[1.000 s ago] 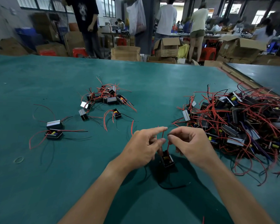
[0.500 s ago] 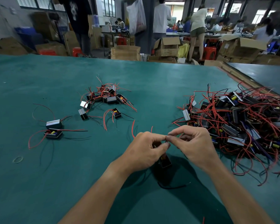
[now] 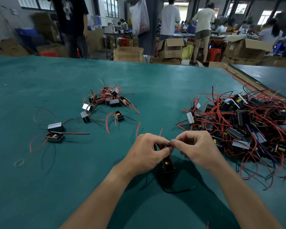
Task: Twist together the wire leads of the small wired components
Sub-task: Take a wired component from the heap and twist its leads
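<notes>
The left hand and the right hand are meeting low over the tabletop, close to the person. Both hands are closed in a pinch. Their fingertips and thumbs are squeezing the thin red wires right where the two hands are touching. The part, a little black box, is hanging just under the left hand's fingers. I cannot tell if it is touching the tabletop. Its black wire is lying loose below it.

I think the twisting is happening right now. To do it well, one hand should be holding the wires tight near the box. The other should be rolling the ends between thumb and finger, always the same way. The pinch should be sitting close to the tips, so the ends are wrapping round each other and not slipping apart. Pulling hard is a bad idea, as thin wires might snap off the box. The fingers are hiding the twist, so I cannot tell how many turns it has.

The big pile on the right is probably waiting for the same job. The small pile on the left looks done.
</notes>
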